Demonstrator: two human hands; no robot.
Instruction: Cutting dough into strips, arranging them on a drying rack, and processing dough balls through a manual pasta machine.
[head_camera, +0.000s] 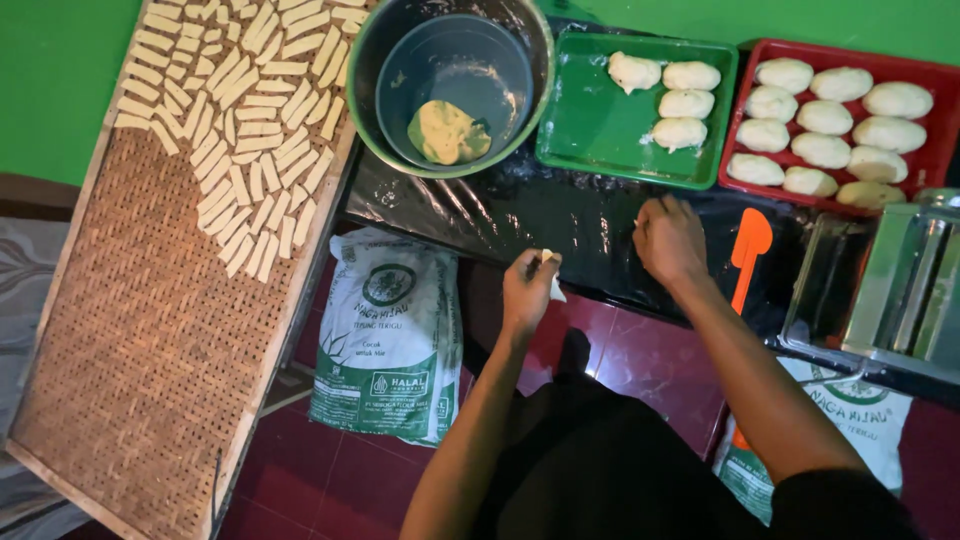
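Left hand (527, 287) is pinched shut on a small pale dough piece (549, 262), held just over the near edge of the black plastic sheet (500, 215). My right hand (668, 240) rests knuckles up on that sheet; I cannot tell if its fingers grip anything. I think soft dough like this wants a light pinch, so it keeps its shape. Past my hands sit a green tray (590, 130) and a red tray (935, 160), both with dough lumps. To the left, the woven tray (150, 340) holds rows of little strips (250, 110), so a new strip should lie flat beside them, not on top.
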